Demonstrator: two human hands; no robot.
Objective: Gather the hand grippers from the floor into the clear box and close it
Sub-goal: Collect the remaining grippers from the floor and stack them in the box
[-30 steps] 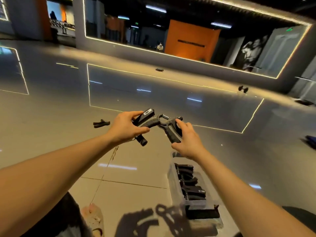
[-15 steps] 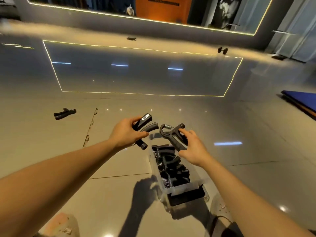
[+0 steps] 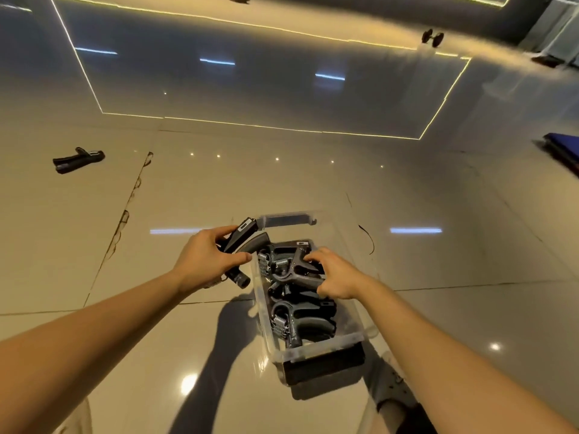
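clear box (image 3: 316, 350) is being filled beneath the right hand (image 3: 336, 275) clutching a hand gripper (image 3: 296, 270), a second gripper (image 3: 241, 242) being clutched ready by the left hand (image 3: 210, 261).

Left hand (image 3: 208, 261) grips a black hand gripper (image 3: 241, 242) just beside the clear box (image 3: 316, 347); right hand (image 3: 336, 277) holds a grey hand gripper (image 3: 296, 272) atop the pile inside. A stray hand gripper (image 3: 78, 159) lies far left.

Box (image 3: 316, 348) on the floor, lower centre of frame, pile of grippers (image 3: 300, 321) inside. Left hand (image 3: 210, 261) holds first gripper (image 3: 241, 242) just left of the box's far corner. Right hand (image 3: 338, 277) holds second gripper (image 3: 294, 267) on the pile. Stray gripper (image 3: 78, 159) upper left, dumbbell (image 3: 432, 37) top right.
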